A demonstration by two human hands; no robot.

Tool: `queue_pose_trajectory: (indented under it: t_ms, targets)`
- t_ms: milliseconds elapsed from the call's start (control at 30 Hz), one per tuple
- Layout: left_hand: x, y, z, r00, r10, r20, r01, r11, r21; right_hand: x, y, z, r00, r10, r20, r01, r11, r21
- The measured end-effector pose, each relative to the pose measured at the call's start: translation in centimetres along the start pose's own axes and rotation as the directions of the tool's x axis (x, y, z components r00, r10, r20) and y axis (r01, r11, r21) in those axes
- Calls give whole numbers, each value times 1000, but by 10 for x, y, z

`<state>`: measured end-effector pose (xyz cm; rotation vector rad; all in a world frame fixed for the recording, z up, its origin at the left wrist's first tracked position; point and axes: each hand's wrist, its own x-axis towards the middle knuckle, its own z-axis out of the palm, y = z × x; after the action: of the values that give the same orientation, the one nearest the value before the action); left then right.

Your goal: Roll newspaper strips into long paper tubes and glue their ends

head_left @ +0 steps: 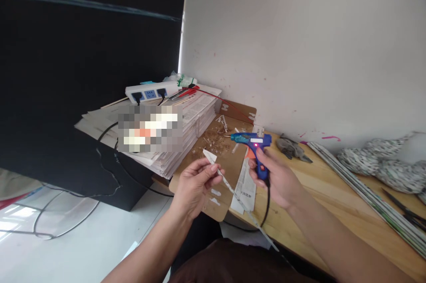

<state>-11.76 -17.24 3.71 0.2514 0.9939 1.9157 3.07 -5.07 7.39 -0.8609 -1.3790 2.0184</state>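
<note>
My left hand [199, 181] pinches a thin rolled paper stick [237, 196] near its upper end, where a flat white paper tip [209, 156] flares out. From there the stick slants down to the right toward my lap. A blue hot glue gun [254, 141] is in my right hand [274, 176], fingers wrapped round its handle. Its nozzle points left, above and a little right of the paper tip, apart from it. A small red light glows on the gun's body, and a black cord hangs from the handle.
A brown board [196, 163] with glue bits lies on the wooden table [319, 189]. To the left, a paper stack [186, 141] carries a power strip [151, 92]. At right are a grey cloth [291, 147], long paper rolls [366, 194], woven paper shapes [382, 158] and scissors [408, 209].
</note>
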Motion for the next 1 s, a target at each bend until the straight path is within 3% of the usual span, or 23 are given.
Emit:
queue_pose_trajectory:
  t_ms: [67,133,200,367,633,767,867,933,1000]
  targets:
    - [-4,1,-2,1000,-7,-2,7,1000,3,22,2,4,984,168,-52,-158,975,157]
    - [-11,3,-4,1000,-15,11,15,1000,10,42,8,6,963,238,-123,-215,960,179]
    - [-18,6,-5,999,-20,28,19,1000,23,59,18,9,961,207,-183,-189,976,112]
    - [-28,6,-5,999,-17,43,15,999,46,85,40,17,980,142,-142,-151,987,-48]
    - [-26,0,-1,998,-17,53,14,999,41,106,41,34,976,163,-143,-185,970,-157]
    - [-23,2,1,999,-7,53,5,999,32,91,31,22,976,179,-121,-205,945,-255]
    - [-19,4,2,999,-12,46,11,1000,24,54,23,8,986,132,-101,-160,918,-363]
    - [-16,3,4,999,-16,44,15,1000,19,21,21,2,989,65,136,17,850,-527]
    - [-14,2,8,998,-25,50,24,1000,19,-12,22,2,969,53,242,100,811,-576]
